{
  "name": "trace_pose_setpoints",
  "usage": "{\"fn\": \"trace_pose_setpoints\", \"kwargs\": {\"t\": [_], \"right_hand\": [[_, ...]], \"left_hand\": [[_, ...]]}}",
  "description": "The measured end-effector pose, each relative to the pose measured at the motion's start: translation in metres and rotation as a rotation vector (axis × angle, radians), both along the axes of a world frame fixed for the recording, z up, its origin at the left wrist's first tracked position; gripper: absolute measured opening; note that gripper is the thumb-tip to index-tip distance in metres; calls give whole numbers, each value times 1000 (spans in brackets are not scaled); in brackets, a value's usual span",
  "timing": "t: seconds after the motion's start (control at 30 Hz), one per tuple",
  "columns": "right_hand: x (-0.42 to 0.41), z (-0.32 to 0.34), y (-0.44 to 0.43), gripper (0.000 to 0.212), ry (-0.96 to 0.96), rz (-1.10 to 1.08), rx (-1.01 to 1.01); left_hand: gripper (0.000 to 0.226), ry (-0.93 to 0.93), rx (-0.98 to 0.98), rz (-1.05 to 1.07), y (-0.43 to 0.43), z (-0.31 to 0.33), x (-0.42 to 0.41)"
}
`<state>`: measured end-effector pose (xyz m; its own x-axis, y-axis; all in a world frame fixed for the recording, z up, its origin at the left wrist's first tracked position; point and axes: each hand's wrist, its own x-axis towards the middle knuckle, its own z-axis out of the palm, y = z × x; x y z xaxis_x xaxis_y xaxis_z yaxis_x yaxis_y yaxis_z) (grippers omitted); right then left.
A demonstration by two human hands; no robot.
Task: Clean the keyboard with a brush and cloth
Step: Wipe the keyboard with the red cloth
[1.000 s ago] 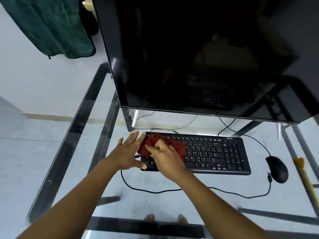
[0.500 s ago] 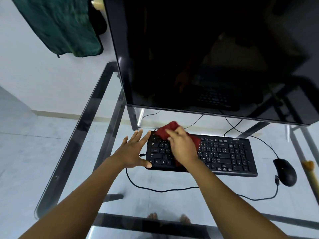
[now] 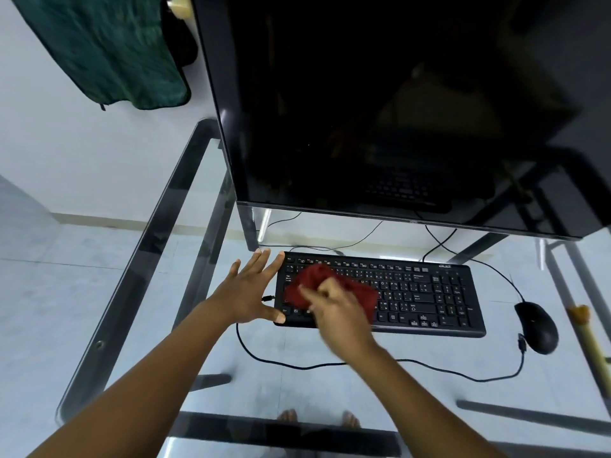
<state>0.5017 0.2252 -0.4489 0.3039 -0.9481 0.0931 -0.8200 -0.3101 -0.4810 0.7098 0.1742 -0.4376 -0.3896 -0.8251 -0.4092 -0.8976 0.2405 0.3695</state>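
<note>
Over the keyboard (image 3: 429, 292), right hand (image 3: 337, 309) fingers clutch the red cloth (image 3: 310, 282); left hand (image 3: 251, 292) fingers, spread, touch the keyboard's end.

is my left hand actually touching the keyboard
Touching. The head view shows the left hand spread against the keyboard's left end, with the thumb tip on its near corner and the index fingertip at its far corner.

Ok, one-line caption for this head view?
Right hand wipes keyboard with red cloth; left hand braces its left edge.
</note>
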Motion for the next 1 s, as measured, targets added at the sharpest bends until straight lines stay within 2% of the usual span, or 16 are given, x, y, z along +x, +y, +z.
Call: {"fn": "trace_pose_setpoints", "kwargs": {"t": [0.1,0.17,0.23,0.3,0.37,0.47,0.5,0.6,0.67,0.7,0.8,0.87,0.93,1.0], "right_hand": [[-3,4,16,38,60,276,53],[-32,5,4,40,43,170,44],[-59,3,-6,43,-10,-72,-10],[-55,1,-3,46,-5,-131,-40],[-29,5,9,46,6,-18,-23],[-17,9,19,43,71,278,48],[-27,9,13,44,79,272,66],[-59,6,-6,43,-7,-57,72],[-58,3,-5,45,-28,-144,9],[-48,3,0,47,1,-111,4],[-26,13,15,44,114,271,27],[-36,23,-6,43,113,318,71],[-52,25,-31,34,116,87,57],[-56,21,-48,37,127,-157,-14]], "left_hand": [[124,-13,-27,-16,0,-2,2],[125,-3,-11,-15,0,-2,3],[125,-17,-8,-27,0,-2,3],[125,-26,-5,-29,0,-1,2],[125,-31,-1,-31,-1,0,1],[125,-51,-14,-41,0,2,0],[125,-47,-11,-38,0,2,0],[124,-28,8,-24,1,3,0],[124,-28,10,-25,1,3,0],[124,-30,10,-28,1,3,0],[125,-35,4,-34,0,3,0],[124,-21,4,-25,1,3,0],[125,-2,12,-14,0,2,0],[126,8,11,-10,0,-1,1]]}}
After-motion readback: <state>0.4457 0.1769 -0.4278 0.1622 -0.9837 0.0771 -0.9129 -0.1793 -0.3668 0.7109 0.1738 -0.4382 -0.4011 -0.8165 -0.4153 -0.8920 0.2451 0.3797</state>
